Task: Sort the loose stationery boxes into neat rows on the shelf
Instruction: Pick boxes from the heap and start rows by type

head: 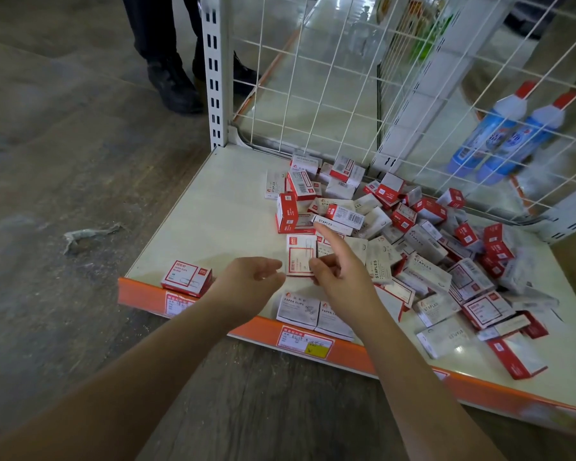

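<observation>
Both hands reach over the near orange edge of the low shelf (213,201). The right hand (338,271) pinches the right edge of a red-bordered white box (299,259) between thumb and curled fingers, with its index finger stretched toward the far pile. The left hand (246,281) hovers just left of that box with fingers loosely curled and holding nothing; whether it touches the box cannot be told. A jumbled heap of staples and paper clip boxes (429,247) crowds the right and far parts of the shelf, pressing close around the right hand. Two white paper clip boxes (313,311) sit side by side at the near edge beneath the wrists, and a single red paper clips box (187,277) stands alone at the near left corner. A white wire grid (330,78) backs the shelf, with two blue bottles (502,134) behind it at far right. Another person's dark shoes (177,84) stand on the floor far left.
</observation>
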`<action>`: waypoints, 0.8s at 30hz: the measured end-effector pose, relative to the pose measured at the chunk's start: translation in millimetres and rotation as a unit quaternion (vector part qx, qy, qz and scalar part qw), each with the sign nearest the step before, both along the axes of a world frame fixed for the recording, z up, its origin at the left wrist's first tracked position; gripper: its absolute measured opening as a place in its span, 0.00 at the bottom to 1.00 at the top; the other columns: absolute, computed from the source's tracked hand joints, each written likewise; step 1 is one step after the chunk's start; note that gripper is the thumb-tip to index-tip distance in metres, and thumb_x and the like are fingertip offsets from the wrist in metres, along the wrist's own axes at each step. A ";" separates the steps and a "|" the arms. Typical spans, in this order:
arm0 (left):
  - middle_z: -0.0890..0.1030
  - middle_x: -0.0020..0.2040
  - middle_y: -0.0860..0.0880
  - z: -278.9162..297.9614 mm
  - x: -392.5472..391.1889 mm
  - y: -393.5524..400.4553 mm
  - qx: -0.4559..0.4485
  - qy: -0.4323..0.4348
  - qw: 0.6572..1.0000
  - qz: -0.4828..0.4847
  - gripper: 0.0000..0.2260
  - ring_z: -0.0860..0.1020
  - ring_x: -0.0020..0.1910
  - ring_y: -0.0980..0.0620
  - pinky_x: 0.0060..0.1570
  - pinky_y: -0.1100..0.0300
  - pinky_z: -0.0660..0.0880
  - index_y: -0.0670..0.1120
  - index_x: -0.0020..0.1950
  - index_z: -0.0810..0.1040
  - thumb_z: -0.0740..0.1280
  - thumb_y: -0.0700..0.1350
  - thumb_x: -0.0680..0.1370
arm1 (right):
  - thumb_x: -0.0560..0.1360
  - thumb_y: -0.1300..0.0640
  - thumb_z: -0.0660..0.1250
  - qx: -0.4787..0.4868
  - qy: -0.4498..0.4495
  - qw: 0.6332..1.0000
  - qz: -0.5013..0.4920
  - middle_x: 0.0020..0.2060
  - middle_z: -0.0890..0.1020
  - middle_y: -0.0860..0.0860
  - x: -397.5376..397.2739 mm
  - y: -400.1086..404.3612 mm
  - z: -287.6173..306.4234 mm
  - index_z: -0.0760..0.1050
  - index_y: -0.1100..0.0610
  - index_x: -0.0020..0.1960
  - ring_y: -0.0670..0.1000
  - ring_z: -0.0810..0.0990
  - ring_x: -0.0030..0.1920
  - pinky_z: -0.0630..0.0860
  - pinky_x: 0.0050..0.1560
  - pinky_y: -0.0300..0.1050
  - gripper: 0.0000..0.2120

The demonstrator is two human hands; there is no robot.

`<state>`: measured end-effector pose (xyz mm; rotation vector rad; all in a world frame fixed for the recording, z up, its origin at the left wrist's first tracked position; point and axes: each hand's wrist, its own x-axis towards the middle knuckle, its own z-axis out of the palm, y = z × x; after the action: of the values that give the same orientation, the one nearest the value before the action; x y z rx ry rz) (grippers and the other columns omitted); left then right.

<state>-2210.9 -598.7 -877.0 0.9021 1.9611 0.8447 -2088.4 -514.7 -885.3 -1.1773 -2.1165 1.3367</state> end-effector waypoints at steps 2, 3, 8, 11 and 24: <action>0.74 0.66 0.50 1.3 2.1 0.5 0.008 -0.015 1.000 -0.002 0.17 0.71 0.64 0.51 0.63 0.55 0.67 0.47 0.69 0.71 0.60 0.46 0.80 | 0.79 0.60 0.59 -0.002 0.002 1.000 0.009 0.42 0.76 0.43 -2.1 -0.9 -1.8 0.62 0.41 0.70 0.45 0.77 0.47 0.76 0.48 0.39 0.23; 0.74 0.66 0.51 1.5 2.5 0.6 0.012 -0.026 1.000 0.005 0.17 0.72 0.64 0.52 0.63 0.55 0.67 0.48 0.69 0.71 0.60 0.46 0.80 | 0.79 0.60 0.59 -0.005 0.004 1.000 0.012 0.43 0.76 0.43 -3.0 -0.9 -3.2 0.63 0.42 0.69 0.45 0.78 0.48 0.77 0.51 0.40 0.22; 0.78 0.61 0.49 0.2 -1.0 -0.4 0.029 -0.072 0.995 0.065 0.15 0.73 0.53 0.54 0.55 0.59 0.70 0.47 0.66 0.73 0.61 0.44 0.80 | 0.79 0.58 0.60 -0.031 0.027 0.999 0.004 0.47 0.79 0.48 -4.8 -3.4 -7.6 0.66 0.45 0.62 0.47 0.79 0.51 0.79 0.54 0.48 0.14; 0.79 0.58 0.47 -2.2 -4.9 -2.0 0.028 -0.066 0.993 0.094 0.13 0.75 0.53 0.51 0.56 0.56 0.72 0.47 0.63 0.75 0.62 0.43 0.79 | 0.79 0.58 0.59 -0.051 0.057 0.997 -0.013 0.46 0.79 0.48 -4.8 -3.2 -5.9 0.68 0.46 0.56 0.43 0.80 0.46 0.80 0.47 0.40 0.09; 0.78 0.52 0.48 -1.8 -13.9 -2.6 0.074 -0.018 0.986 0.148 0.07 0.77 0.50 0.51 0.39 0.66 0.76 0.47 0.56 0.75 0.60 0.42 0.80 | 0.73 0.61 0.69 -0.051 0.052 0.997 0.006 0.43 0.79 0.46 2.4 -4.0 -6.7 0.72 0.50 0.48 0.43 0.78 0.46 0.77 0.43 0.33 0.09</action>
<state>-2224.7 -601.3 -878.9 0.6793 2.0521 1.1813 -2086.0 -518.7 -891.9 -1.1105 -2.0062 1.4930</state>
